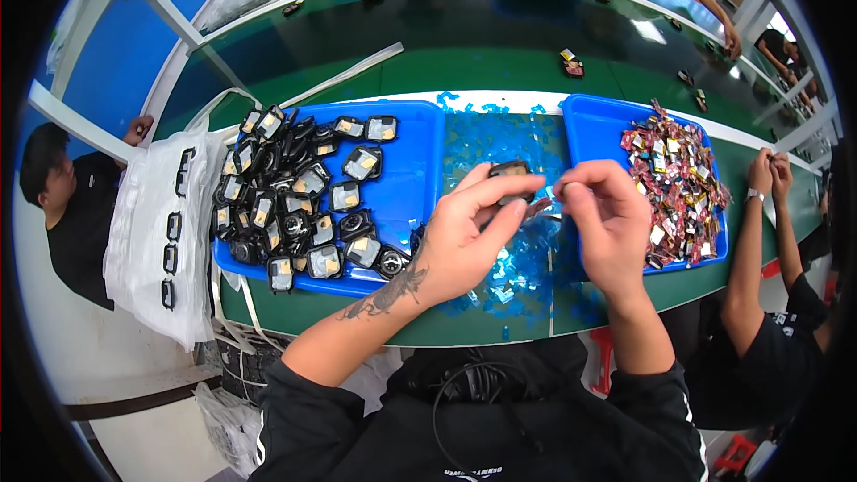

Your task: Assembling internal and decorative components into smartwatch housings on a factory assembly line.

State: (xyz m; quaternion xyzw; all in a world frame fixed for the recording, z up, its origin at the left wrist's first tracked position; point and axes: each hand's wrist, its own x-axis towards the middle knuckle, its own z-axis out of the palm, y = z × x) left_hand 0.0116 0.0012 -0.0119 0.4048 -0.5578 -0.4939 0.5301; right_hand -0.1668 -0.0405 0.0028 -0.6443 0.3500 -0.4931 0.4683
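Two blue plastic trays flank a litter of thin blue film scraps (500,147). The left hand (464,232) pinches one small dark square part (511,170) above the scraps; the right hand (607,219) curls closed, perhaps on film. The left tray (415,138) holds dozens of black parts (295,196), the right tray (594,125) glossy red pieces (678,178).

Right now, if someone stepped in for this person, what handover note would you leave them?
Left hand: holds a small black part up over the bench, grip closed on it.
Right hand: fingertips pinched beside that part; what they pinch is too small to tell.
Left blue tray: a pile of similar black parts.
Right blue tray: a heap of small reddish pieces.
Between the trays, blue film scraps litter the green bench.
Done: judging by the scraps, many films already off.
Left: the left tray is still well filled.
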